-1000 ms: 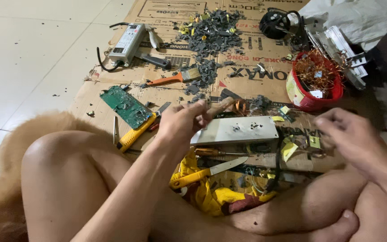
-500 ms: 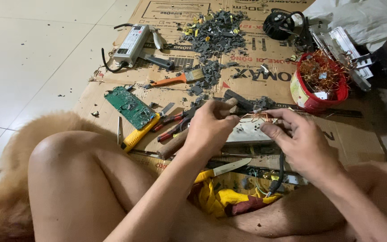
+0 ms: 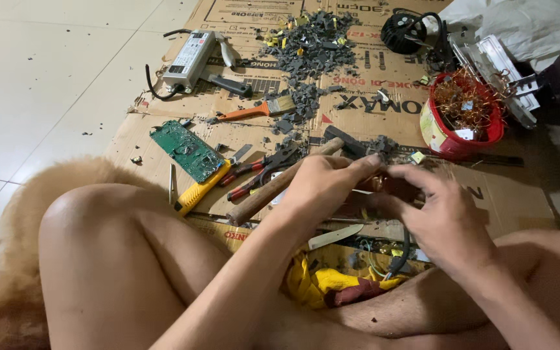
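I sat cross-legged over the cardboard (image 3: 163, 129), my left hand (image 3: 322, 185) and right hand (image 3: 442, 217) both pinching a small coppery part (image 3: 378, 183) between their fingertips (mostly hidden), held above my lap so the grip steadied it, hammer (image 3: 273, 188) nearby.

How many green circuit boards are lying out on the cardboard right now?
1. The flat green rectangular circuit board lies on the brown cardboard sheet, left of the yellow-handled tool and left of both hands. Others may be hidden under the hands or the debris.
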